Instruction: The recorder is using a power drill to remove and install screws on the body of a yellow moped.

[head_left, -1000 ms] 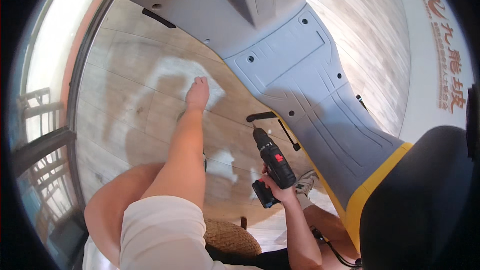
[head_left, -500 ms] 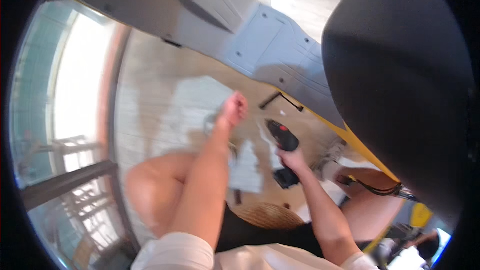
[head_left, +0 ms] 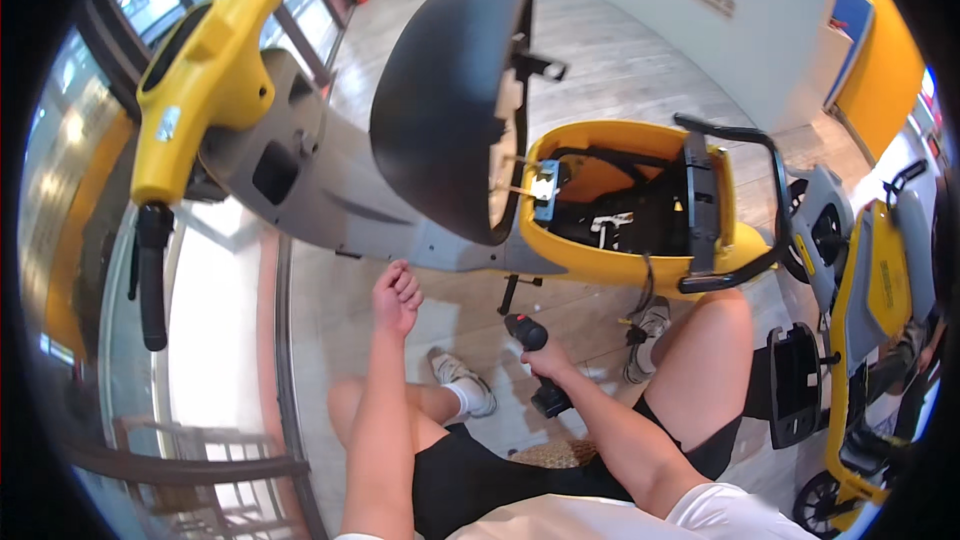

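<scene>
My right hand (head_left: 550,358) is wrapped round the handle of a black cordless drill (head_left: 530,333) with a red detail, its nose pointing up and to the left. My left hand (head_left: 398,298) is raised with its fingers curled in; what they hold, if anything, is hidden. Just beyond it runs the grey side of a yellow-and-grey electric scooter (head_left: 425,248). The scooter's black seat (head_left: 440,110) is tipped up, exposing the open yellow compartment (head_left: 640,262) beneath. A black kickstand (head_left: 515,292) hangs below the body, close to the drill.
The scooter's handlebar (head_left: 205,70) is at the far left, with a black rear grab rail (head_left: 778,190) on the right. A second yellow scooter (head_left: 870,290) stands at the right, beside a black box-like part (head_left: 797,385). Glass doors line the left; a white counter (head_left: 690,20) stands behind.
The view has lifted and drawn back, bringing the handlebar, compartment and second scooter into sight. The right hand still grips the drill; the left hand stays curled, now close to the scooter's lower edge.
</scene>
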`<state>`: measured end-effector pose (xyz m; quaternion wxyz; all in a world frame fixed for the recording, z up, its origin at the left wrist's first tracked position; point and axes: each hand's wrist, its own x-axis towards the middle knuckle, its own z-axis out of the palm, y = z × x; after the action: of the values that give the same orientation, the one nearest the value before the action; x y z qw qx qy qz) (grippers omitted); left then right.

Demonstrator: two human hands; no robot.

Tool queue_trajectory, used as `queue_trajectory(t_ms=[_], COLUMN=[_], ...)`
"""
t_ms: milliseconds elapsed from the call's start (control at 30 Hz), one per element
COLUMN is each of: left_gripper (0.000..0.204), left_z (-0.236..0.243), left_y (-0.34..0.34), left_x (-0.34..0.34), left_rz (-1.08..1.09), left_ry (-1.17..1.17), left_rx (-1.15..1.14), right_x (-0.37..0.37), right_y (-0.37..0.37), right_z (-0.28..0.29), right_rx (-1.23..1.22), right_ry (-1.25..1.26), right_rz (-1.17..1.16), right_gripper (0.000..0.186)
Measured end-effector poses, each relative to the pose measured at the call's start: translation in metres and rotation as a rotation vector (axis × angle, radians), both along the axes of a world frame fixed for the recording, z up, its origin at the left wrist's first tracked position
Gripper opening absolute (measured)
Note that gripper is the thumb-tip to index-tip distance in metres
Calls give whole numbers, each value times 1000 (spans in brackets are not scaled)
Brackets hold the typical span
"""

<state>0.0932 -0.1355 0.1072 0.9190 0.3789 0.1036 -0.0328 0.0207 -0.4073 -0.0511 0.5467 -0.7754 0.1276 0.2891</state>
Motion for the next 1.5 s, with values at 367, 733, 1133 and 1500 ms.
queue_trajectory(t_ms=[367,733,1133,1500], left_gripper=[74,105,88,57], left_z=[211,277,252,186], left_y=[-86,-148,-293,-369], left_x=[-27,-22,-22,-3], left_rz=[440,429,83,17], left_ry=[-636,-793,-1551,-2048], left_rx=[1111,1811,2228,2209], right_x=[-19,-88,-99,-112], right_y=[-24,-71,-85,-86], right_z=[87,187,179,163], right_rx=[12,421,702,566], right_ry=[-124,-66,-68,-203], right_rz=[-5,-236,-380,-265], right_gripper=[16,20,24,18])
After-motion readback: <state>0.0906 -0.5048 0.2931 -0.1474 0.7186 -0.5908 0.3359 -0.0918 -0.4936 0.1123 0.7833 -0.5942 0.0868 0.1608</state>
